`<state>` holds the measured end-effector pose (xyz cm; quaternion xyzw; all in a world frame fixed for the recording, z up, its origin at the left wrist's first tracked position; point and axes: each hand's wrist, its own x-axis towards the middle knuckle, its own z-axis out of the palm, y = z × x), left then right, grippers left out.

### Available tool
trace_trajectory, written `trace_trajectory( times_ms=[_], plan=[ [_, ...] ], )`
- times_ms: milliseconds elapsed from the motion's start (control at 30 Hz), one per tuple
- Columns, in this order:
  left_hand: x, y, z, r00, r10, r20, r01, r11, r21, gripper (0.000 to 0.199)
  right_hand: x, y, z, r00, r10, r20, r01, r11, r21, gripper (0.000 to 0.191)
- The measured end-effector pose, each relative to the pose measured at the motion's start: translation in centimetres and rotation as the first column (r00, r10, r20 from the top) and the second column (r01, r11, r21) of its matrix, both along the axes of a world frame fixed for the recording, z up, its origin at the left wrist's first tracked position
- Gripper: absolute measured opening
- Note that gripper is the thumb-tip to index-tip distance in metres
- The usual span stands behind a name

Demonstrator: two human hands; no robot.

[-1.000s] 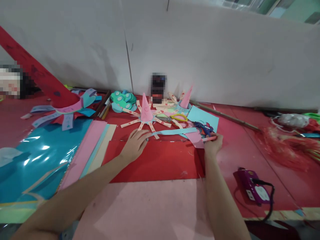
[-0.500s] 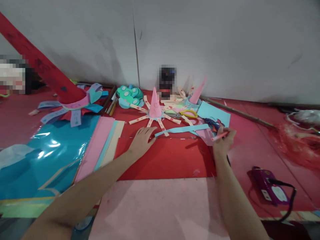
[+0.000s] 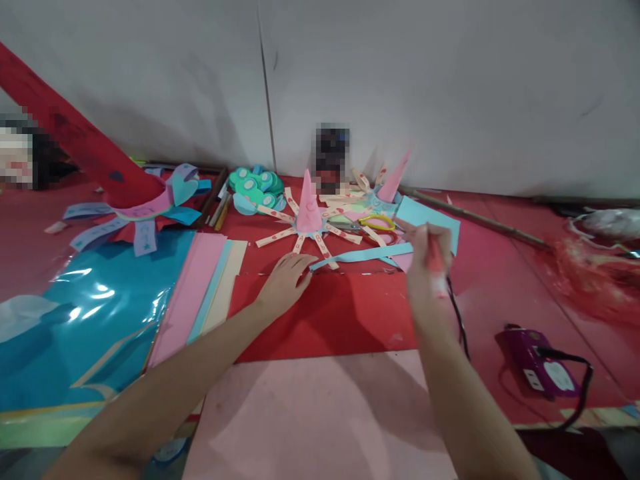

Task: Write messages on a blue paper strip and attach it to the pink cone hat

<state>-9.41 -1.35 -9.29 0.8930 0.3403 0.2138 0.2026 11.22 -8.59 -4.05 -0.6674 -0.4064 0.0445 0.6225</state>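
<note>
My left hand lies flat at the top edge of a sheet of red paper, fingers stretched out. Its fingertips are beside the left end of a light blue paper strip and just below a pink paper cone with lettered cream strips fanned around its base. My right hand is raised over the right end of the blue strip, closed around a red marker that is blurred by motion. Behind that hand lies a light blue paper sheet.
Yellow-handled scissors and a second pink cone are behind the strip. On the left are stacked coloured papers, a shiny blue package and a tall red paper cone. A purple corded device sits right, below a stick.
My right hand has moved left and up, and the marker in it has turned from lying sideways to more upright. My left hand has stayed in place.
</note>
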Motion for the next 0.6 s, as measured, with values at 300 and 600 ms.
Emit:
trace_trajectory(
  times_ms=[300, 600],
  plan=[
    [0.0, 0.0, -0.2, 0.994, 0.112, -0.005, -0.112, 0.993, -0.021, 0.020, -2.1, 1.8, -6.0, 0.965, 0.231, 0.123, -0.230, 0.973, -0.024, 0.017],
    [-0.1, 0.1, -0.1, 0.991, 0.131, -0.027, -0.133, 0.986, -0.103, 0.029, -0.9, 2.4, -6.8, 0.978, 0.199, 0.061, -0.178, 0.952, -0.250, 0.017]
  ],
)
